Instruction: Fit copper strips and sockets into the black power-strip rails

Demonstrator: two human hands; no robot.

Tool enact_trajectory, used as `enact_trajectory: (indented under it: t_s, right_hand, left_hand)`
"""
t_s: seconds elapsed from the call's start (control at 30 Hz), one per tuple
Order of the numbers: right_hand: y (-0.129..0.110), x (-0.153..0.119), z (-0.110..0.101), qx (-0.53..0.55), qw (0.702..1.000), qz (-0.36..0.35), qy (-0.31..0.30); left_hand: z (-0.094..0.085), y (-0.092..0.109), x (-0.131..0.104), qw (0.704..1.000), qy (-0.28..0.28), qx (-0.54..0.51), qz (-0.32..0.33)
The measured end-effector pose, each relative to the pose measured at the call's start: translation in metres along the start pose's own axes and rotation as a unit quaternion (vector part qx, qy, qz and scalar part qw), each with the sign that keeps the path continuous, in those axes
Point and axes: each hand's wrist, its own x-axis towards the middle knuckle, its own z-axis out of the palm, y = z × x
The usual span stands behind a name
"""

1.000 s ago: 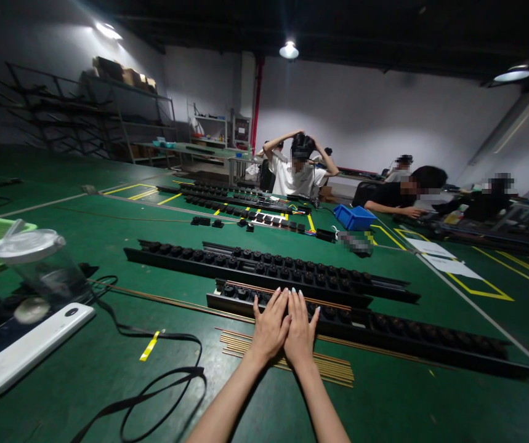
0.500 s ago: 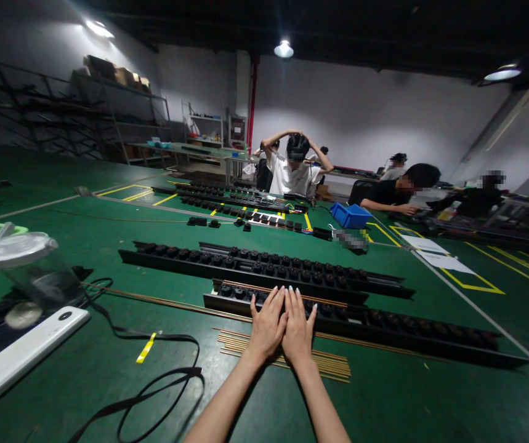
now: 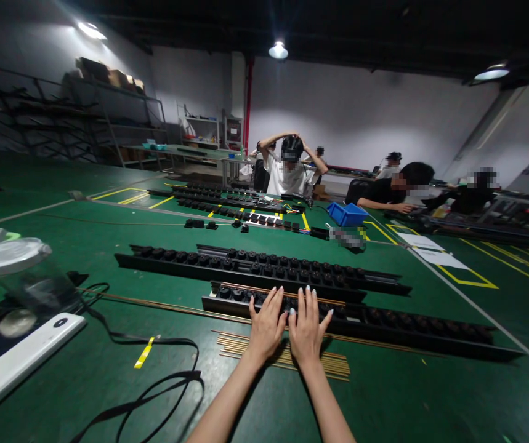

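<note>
Resting open and empty on the nearest black channel rail (image 3: 384, 333), left hand (image 3: 265, 327) and right hand (image 3: 306, 335) overhang brass-coloured rods (image 3: 285, 357).

A broad green tabletop (image 3: 393, 403) carries a long black channel-shaped rail (image 3: 403, 336) nearest the front, with two more black rails (image 3: 176, 267) lying behind it. Thin brass-coloured metal rods (image 3: 335, 368) lie side by side just before the front rail. A flat black strap (image 3: 167, 337) loops leftward near a short yellow strip (image 3: 144, 353); farther back sit a blue plastic bin (image 3: 346, 214) and white paper sheets (image 3: 440, 259).
</note>
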Motion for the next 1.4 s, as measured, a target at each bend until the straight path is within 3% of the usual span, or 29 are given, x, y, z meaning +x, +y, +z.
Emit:
enact_trajectory:
  t_s: [0.8,1.4]
  right_hand:
    - [0.042,0.002,0.006,0.026,0.996,0.081,0.040]
    - [0.058,0.006,0.004,0.045,0.986,0.139,0.080]
  left_hand:
    - [0.000,-0.001,-0.001,1.000,0.001,0.019,-0.005]
    - [-0.001,0.000,-0.001,1.000,-0.008,0.000,-0.011]
